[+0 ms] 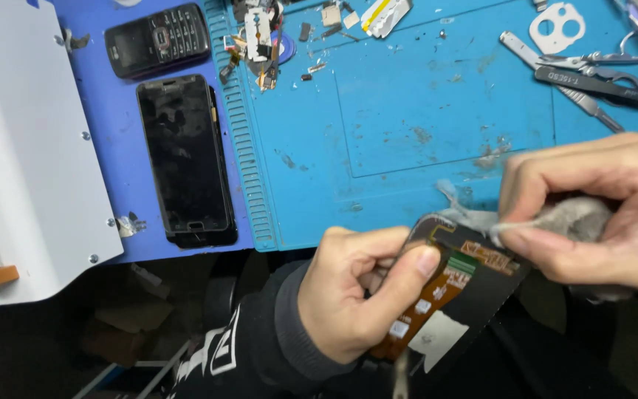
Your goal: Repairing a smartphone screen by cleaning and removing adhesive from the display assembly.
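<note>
You're pinching the phone screen panel (458, 295) in your left hand (356, 295), off the tabletop's (407, 118) near edge. Its long axis is running diagonally up toward your right hand (599, 222), which is closing on a grey wipe (555, 218) and touching the panel's top corner.

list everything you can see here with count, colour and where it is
phone screen part: 1, black with orange flex strips, held at bottom centre
cloth wad: 1, grey, pressed on the screen part's upper edge
work mat: 1, teal blue, stained, centre and right
smartphone: 1, black, lying left of the mat
keypad phone: 1, black, above the smartphone
machine housing: 1, white, far left
tweezers and hand tools: several, metal and black, top right
camera bezel: 1, white with holes, top right
small parts: a cluster, mixed colours, top centre
left hand: 1, black sleeve, pinching the screen part
right hand: 1, gripping the cloth wad
</note>
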